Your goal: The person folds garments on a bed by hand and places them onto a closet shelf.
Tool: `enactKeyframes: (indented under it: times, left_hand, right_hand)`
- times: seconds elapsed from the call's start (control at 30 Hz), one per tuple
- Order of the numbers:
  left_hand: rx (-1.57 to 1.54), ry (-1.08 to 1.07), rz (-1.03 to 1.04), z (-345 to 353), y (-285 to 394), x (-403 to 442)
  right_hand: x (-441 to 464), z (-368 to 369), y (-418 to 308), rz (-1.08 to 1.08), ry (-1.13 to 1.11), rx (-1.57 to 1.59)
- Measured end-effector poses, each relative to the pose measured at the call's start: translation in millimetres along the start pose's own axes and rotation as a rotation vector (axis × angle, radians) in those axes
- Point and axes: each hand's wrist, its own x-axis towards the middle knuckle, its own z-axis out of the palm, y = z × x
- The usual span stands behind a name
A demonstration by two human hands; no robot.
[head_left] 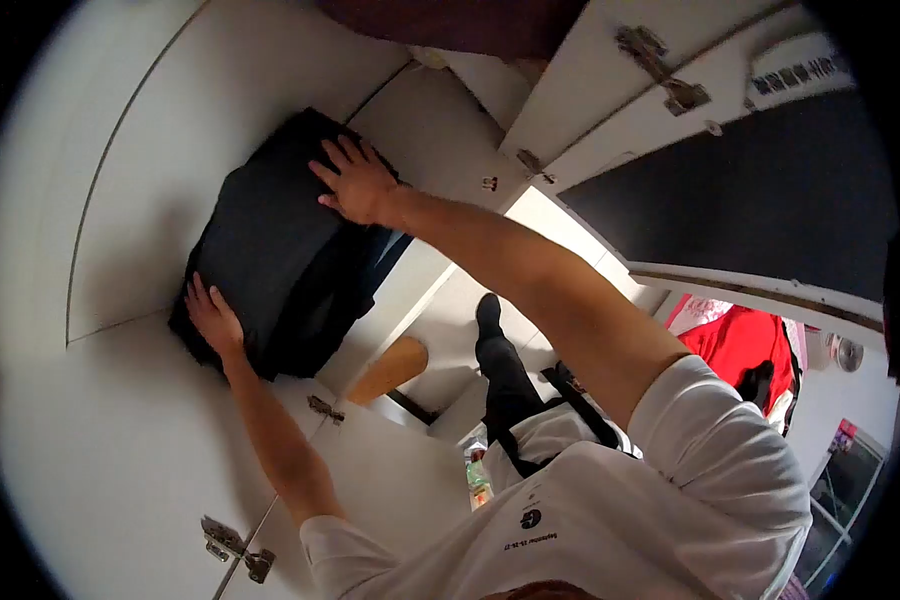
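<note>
A bulky pile of folded black cloth [270, 220] lies inside a white cabinet compartment, against its back wall. Its folded edges show on the side towards me; whether it is one piece or several I cannot tell. My left hand [215, 320] lies flat on the pile's lower left end, fingers stretched out. On its upper right end rests my right hand [360, 183], fingers spread and palm down. Neither hand is wrapped round the cloth. A bit of bluish-grey cloth [390, 255] shows at the pile's near edge, below my right wrist.
Cabinet doors with metal hinges [238, 548] stand swung out at the lower left and upper right. A dark panel [740, 190] covers the right door. Purple cloth [460, 22] hangs at the top. Below are a rounded wooden piece [390, 368] and red cloth [738, 345].
</note>
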Motion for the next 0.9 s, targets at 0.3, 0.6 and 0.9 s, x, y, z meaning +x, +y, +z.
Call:
enactKeyframes:
  times: [0.3,0.6,0.9]
  left_hand:
    - [0.241,-0.041,-0.087,-16,9,-8]
    - [-0.339,0.563,-0.284,-43,101,-89]
    - [-1.241,0.186,-0.168,-4,172,-156]
  right_hand:
    - [-264,59,87,0.286,-0.106,0.449]
    - [-112,19,98,0.349,0.164,0.618]
    - [40,13,59,0.424,0.030,0.380]
